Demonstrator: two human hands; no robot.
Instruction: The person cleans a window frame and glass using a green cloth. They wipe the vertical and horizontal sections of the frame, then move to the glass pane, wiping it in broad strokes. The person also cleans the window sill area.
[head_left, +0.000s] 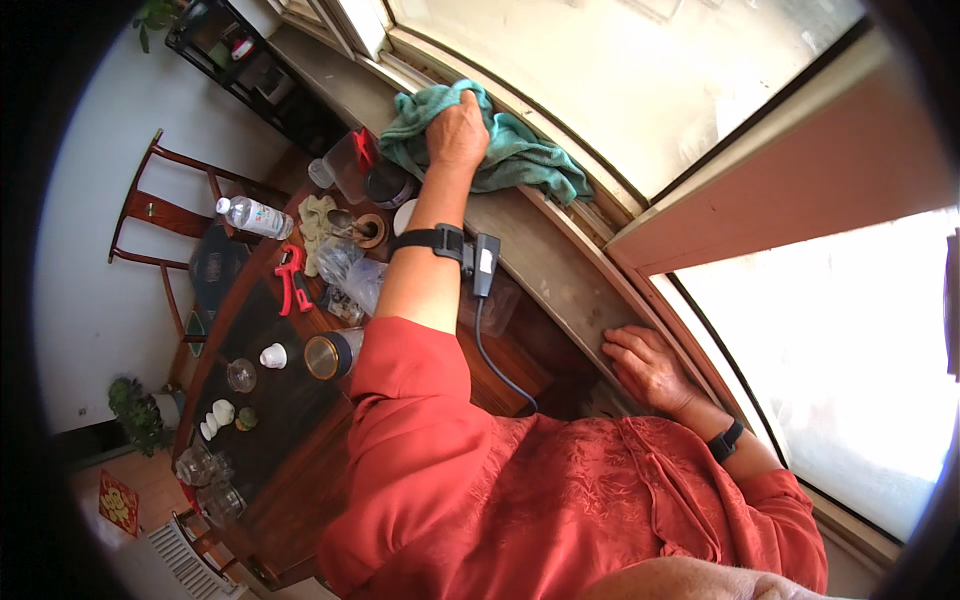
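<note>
My left hand (457, 135) presses a bunched teal cloth (521, 154) onto the window frame's lower track, its fingers partly hidden in the folds. Part of the cloth trails to the right along the track. My right hand (651, 369) rests with slightly bent fingers on the grey windowsill (559, 274), beside the frame, and appears to hold nothing. A black strap with a small device and cable (486, 266) is on my left forearm; another black strap is around my right wrist.
On the dark wooden table (300, 465) stand a clear plastic bottle (255, 217), red-handled pliers-like tool (291, 280), a lidded jar (330, 355), a white cup (274, 355) and plastic bags (349, 268). A black-lidded container (388, 185) is close to the sill. A wooden chair (161, 214) stands beyond.
</note>
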